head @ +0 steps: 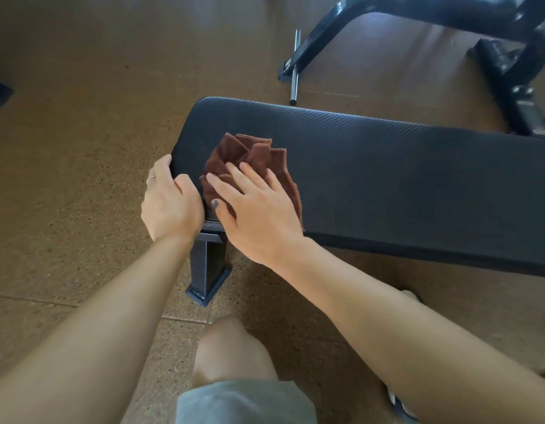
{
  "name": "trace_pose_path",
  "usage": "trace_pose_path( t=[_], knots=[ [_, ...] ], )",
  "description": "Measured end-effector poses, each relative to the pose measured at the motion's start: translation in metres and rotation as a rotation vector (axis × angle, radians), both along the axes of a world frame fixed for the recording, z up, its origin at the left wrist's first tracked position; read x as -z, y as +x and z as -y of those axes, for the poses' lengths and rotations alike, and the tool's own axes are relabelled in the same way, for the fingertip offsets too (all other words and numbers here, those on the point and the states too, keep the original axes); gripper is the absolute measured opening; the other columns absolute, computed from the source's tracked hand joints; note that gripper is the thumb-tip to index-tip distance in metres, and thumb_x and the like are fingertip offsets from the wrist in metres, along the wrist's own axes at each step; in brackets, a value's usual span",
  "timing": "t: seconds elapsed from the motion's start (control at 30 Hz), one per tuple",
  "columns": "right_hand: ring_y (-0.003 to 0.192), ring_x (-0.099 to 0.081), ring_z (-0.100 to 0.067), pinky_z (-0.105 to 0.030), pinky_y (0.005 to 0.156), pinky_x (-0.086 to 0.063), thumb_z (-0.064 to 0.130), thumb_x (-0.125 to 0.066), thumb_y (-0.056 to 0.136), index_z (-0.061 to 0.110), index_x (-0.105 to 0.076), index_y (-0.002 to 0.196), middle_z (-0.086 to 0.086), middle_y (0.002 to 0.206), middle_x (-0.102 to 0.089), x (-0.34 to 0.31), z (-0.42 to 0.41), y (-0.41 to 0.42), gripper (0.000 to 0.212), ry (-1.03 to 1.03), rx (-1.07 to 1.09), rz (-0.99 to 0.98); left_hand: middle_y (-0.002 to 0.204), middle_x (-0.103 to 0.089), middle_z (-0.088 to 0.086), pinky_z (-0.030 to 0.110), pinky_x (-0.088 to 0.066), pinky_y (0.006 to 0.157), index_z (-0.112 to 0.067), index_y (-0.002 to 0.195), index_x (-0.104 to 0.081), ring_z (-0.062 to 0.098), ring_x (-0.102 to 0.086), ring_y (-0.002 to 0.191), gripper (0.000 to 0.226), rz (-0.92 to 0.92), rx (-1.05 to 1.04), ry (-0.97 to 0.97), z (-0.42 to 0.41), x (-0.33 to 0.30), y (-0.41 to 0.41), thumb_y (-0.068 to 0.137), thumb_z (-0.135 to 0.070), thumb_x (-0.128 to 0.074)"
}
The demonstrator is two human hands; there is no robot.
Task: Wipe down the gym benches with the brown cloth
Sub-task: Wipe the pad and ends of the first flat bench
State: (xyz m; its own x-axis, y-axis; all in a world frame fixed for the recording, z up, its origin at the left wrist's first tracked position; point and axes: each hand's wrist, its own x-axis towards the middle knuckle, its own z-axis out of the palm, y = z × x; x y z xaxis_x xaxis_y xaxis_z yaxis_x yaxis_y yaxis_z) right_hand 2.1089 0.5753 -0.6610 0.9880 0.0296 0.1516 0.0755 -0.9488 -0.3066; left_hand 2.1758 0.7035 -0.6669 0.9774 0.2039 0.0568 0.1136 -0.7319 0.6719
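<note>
A flat black padded gym bench (pixel 387 172) runs from the middle of the view off to the right. A folded brown cloth (pixel 253 157) lies on its left end. My right hand (pixel 256 209) presses flat on the cloth with straight, spread fingers. My left hand (pixel 170 203) grips the rounded left end of the pad, fingers curled over its edge, a ring on one finger. The two hands are side by side and almost touch.
The bench's black steel leg (pixel 208 270) stands on the brown speckled rubber floor (pixel 66 148) just below my hands. A second black bench frame (pixel 448 29) with a chrome bar (pixel 295 68) stands at the upper right. My knee (pixel 231 350) is below.
</note>
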Motion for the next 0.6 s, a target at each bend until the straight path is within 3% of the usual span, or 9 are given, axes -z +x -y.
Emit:
trace_pose_path(
  t=[0.23, 0.4, 0.6],
  knots=[
    [0.155, -0.032, -0.023, -0.047, 0.129, -0.021, 0.051, -0.031, 0.108, 0.038, -0.043, 0.156, 0.002, 0.165, -0.04, -0.003, 0.051, -0.025, 0.051, -0.08, -0.18, -0.043, 0.152, -0.051, 0.008, 0.048, -0.041, 0.104, -0.022, 0.151, -0.044, 0.036, -0.052, 0.129, 0.049, -0.036, -0.017, 0.021, 0.001, -0.003, -0.001, 0.103, -0.022, -0.031],
    [0.155, -0.032, -0.027, -0.045, 0.125, -0.008, 0.055, -0.027, 0.107, 0.038, -0.045, 0.155, 0.003, 0.166, -0.038, -0.002, 0.107, -0.062, 0.053, -0.183, -0.311, -0.052, 0.148, -0.054, 0.009, 0.044, -0.04, 0.104, -0.021, 0.149, -0.045, 0.034, -0.053, 0.127, 0.048, -0.039, -0.034, 0.001, 0.003, -0.002, 0.0, 0.104, -0.019, -0.03],
    [0.155, -0.033, -0.023, -0.046, 0.129, -0.017, 0.045, -0.034, 0.108, 0.036, -0.049, 0.152, 0.004, 0.162, -0.044, -0.002, 0.069, 0.007, 0.047, -0.058, -0.421, -0.039, 0.148, -0.054, 0.011, 0.042, -0.038, 0.109, -0.023, 0.152, -0.046, 0.034, -0.052, 0.131, 0.049, -0.038, -0.069, -0.005, 0.002, 0.001, 0.002, 0.105, -0.02, -0.031]
  ],
)
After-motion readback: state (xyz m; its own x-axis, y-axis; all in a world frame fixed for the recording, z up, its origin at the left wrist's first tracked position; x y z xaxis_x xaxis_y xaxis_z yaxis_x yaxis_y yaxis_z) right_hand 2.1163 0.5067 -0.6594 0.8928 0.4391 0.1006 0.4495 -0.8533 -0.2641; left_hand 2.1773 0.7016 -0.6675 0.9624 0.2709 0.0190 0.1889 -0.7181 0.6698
